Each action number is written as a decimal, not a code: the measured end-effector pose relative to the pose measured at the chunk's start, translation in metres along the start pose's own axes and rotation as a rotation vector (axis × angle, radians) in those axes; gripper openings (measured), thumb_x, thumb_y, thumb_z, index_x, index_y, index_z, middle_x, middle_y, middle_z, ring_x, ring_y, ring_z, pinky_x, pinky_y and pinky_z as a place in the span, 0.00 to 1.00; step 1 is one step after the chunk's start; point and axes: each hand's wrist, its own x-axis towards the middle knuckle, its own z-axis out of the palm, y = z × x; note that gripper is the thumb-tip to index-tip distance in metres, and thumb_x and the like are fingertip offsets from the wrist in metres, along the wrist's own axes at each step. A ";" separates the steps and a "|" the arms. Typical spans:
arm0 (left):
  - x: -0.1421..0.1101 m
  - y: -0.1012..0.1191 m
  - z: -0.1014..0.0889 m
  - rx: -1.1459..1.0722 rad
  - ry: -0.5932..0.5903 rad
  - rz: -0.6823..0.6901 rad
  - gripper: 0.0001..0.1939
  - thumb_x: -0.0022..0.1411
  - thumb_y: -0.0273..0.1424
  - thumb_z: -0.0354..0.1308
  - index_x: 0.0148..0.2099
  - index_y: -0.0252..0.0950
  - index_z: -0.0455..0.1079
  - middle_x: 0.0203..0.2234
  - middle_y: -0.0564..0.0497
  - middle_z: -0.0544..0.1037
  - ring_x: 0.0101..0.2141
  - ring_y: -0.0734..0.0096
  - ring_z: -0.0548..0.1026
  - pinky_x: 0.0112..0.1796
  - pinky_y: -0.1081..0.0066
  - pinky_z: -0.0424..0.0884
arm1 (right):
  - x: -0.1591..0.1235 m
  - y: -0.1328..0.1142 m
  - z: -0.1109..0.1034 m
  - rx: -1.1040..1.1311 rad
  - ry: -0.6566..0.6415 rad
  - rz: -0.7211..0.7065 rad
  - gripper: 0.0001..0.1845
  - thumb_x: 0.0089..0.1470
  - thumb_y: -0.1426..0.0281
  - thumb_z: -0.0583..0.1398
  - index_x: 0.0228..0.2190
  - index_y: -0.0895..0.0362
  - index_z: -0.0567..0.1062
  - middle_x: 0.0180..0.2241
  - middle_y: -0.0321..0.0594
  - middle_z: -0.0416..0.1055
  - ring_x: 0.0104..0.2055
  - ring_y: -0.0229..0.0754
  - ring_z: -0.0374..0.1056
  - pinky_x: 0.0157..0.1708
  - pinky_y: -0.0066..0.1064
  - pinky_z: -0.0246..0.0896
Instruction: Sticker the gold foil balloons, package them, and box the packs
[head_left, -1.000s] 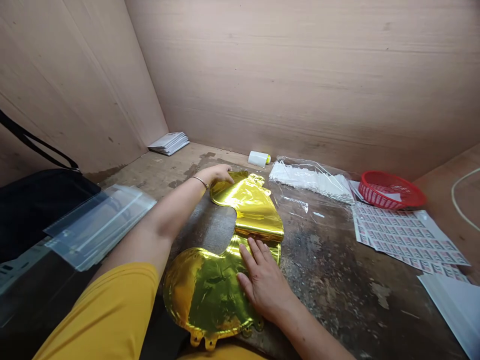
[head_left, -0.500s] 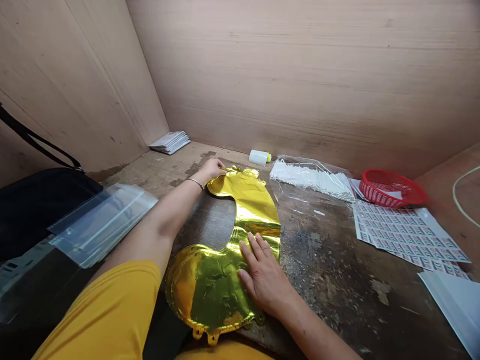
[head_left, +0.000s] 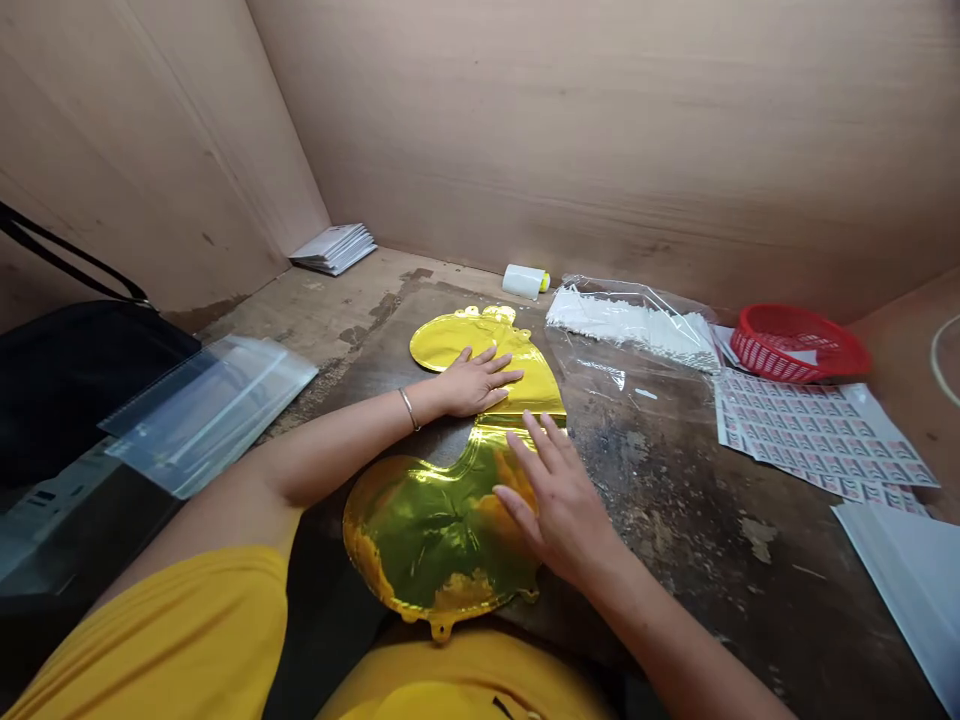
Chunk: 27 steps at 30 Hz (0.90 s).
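**Foil balloon (head_left: 450, 530):** gold metallic film, mirror-glossy, creased and flat, curved in a lobed outline like a numeral. It lies on the workbench directly before the person, with small crimped tabs (head_left: 441, 628) at its lower edge, close to the person's body. No printing can be read on it.

**Left hand (head_left: 476, 382):** flat on the upper lobe, fingers spread, a thin metal bangle (head_left: 409, 408) at the wrist.

**Right hand (head_left: 559, 500):** fingers splayed on the lower lobe, near the narrow waist. The hands are apart, both open and pressing down; neither grips.

**Workbench (head_left: 675, 530):** worn wood, scuffed, stained and flaking, enclosed by smooth **plywood panels (head_left: 600, 120)**.

**Far edge, left to right:** a fanned stack of white envelopes (head_left: 334, 248); a white cylindrical container (head_left: 521, 281) with a yellow end; a clear plastic bag (head_left: 630, 325) of thin white items, its loose film just beside the balloon; a red plastic lattice basket (head_left: 795, 345).

**Right side:** printed label sheets (head_left: 817, 435) in a repeating grid, text too small to read; a white paper sheet (head_left: 900, 590).

**Left side:** clear plastic sleeves (head_left: 210, 410) resting on a black bag (head_left: 75, 390) with a strap.

**Worn:** a yellow shirt (head_left: 150, 640).
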 end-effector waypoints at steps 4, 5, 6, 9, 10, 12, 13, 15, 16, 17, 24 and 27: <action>-0.005 0.014 -0.016 -0.001 0.039 -0.063 0.25 0.69 0.38 0.47 0.66 0.43 0.57 0.68 0.46 0.54 0.66 0.49 0.51 0.62 0.42 0.46 | 0.015 0.008 0.010 -0.063 -0.176 0.116 0.36 0.60 0.54 0.54 0.62 0.62 0.62 0.67 0.56 0.49 0.69 0.63 0.42 0.64 0.54 0.46; -0.013 0.020 -0.022 -0.001 0.069 -0.098 0.25 0.69 0.37 0.48 0.66 0.40 0.57 0.67 0.44 0.55 0.66 0.51 0.52 0.62 0.46 0.48 | 0.016 0.009 0.015 -0.074 -0.208 0.123 0.37 0.60 0.53 0.54 0.63 0.62 0.61 0.67 0.56 0.49 0.69 0.64 0.42 0.64 0.54 0.46; -0.025 0.027 -0.028 -0.002 0.104 -0.139 0.25 0.69 0.36 0.48 0.65 0.37 0.58 0.66 0.42 0.57 0.65 0.52 0.55 0.62 0.51 0.50 | 0.016 0.011 0.018 -0.083 -0.224 0.119 0.37 0.60 0.53 0.53 0.64 0.62 0.59 0.68 0.56 0.48 0.69 0.64 0.41 0.64 0.54 0.45; -0.082 0.044 -0.041 -0.012 0.177 -0.263 0.19 0.70 0.36 0.44 0.54 0.34 0.69 0.54 0.41 0.71 0.56 0.59 0.67 0.56 0.62 0.62 | 0.012 0.013 0.025 -0.100 -0.217 0.108 0.37 0.61 0.53 0.51 0.64 0.61 0.58 0.68 0.56 0.47 0.69 0.64 0.41 0.64 0.54 0.44; -0.104 0.048 -0.043 -0.022 0.172 -0.306 0.17 0.69 0.37 0.46 0.50 0.35 0.71 0.48 0.43 0.75 0.51 0.59 0.70 0.53 0.63 0.65 | 0.011 0.013 0.026 -0.102 -0.212 0.109 0.37 0.61 0.53 0.51 0.64 0.62 0.58 0.68 0.56 0.47 0.69 0.64 0.41 0.64 0.54 0.44; -0.147 0.053 -0.041 -0.091 0.112 -0.417 0.15 0.64 0.41 0.55 0.47 0.37 0.71 0.42 0.46 0.76 0.46 0.59 0.73 0.47 0.63 0.68 | 0.009 0.014 0.025 -0.103 -0.201 0.115 0.37 0.61 0.53 0.51 0.64 0.62 0.58 0.68 0.56 0.48 0.69 0.64 0.41 0.64 0.53 0.43; -0.165 0.054 -0.037 -0.125 0.060 -0.460 0.17 0.61 0.42 0.58 0.48 0.38 0.71 0.42 0.47 0.76 0.44 0.59 0.74 0.46 0.63 0.69 | 0.009 0.014 0.025 -0.102 -0.197 0.115 0.37 0.61 0.53 0.51 0.64 0.62 0.59 0.68 0.56 0.48 0.69 0.64 0.41 0.64 0.53 0.43; -0.190 0.055 -0.027 -0.170 0.027 -0.536 0.21 0.56 0.43 0.63 0.49 0.39 0.71 0.42 0.47 0.75 0.44 0.58 0.74 0.45 0.63 0.70 | 0.009 0.016 0.024 -0.098 -0.195 0.101 0.37 0.61 0.53 0.51 0.63 0.63 0.59 0.68 0.56 0.48 0.69 0.64 0.42 0.64 0.54 0.43; -0.196 0.054 -0.022 -0.186 0.038 -0.569 0.21 0.55 0.43 0.63 0.49 0.39 0.71 0.42 0.47 0.75 0.44 0.58 0.73 0.45 0.63 0.70 | 0.010 0.017 0.024 -0.093 -0.198 0.090 0.37 0.60 0.53 0.51 0.63 0.63 0.59 0.68 0.56 0.48 0.69 0.65 0.42 0.64 0.54 0.43; -0.200 0.052 -0.017 -0.207 0.065 -0.600 0.21 0.54 0.42 0.64 0.48 0.39 0.71 0.43 0.47 0.75 0.44 0.58 0.73 0.45 0.63 0.70 | 0.011 0.017 0.024 -0.084 -0.201 0.082 0.37 0.60 0.53 0.51 0.63 0.63 0.59 0.67 0.57 0.48 0.69 0.65 0.42 0.64 0.54 0.42; -0.197 0.044 -0.015 -0.327 0.150 -0.548 0.11 0.59 0.39 0.53 0.35 0.40 0.73 0.33 0.49 0.78 0.36 0.59 0.75 0.40 0.61 0.72 | 0.010 -0.003 0.014 -0.065 -0.202 0.142 0.36 0.60 0.56 0.54 0.62 0.65 0.62 0.66 0.59 0.51 0.68 0.65 0.45 0.64 0.53 0.45; -0.198 0.043 -0.012 -0.239 0.275 -0.477 0.15 0.58 0.46 0.50 0.44 0.53 0.73 0.41 0.54 0.78 0.43 0.52 0.74 0.45 0.52 0.71 | -0.001 -0.007 -0.010 -0.043 -0.044 0.110 0.35 0.58 0.56 0.58 0.61 0.61 0.64 0.65 0.49 0.56 0.68 0.54 0.49 0.65 0.45 0.47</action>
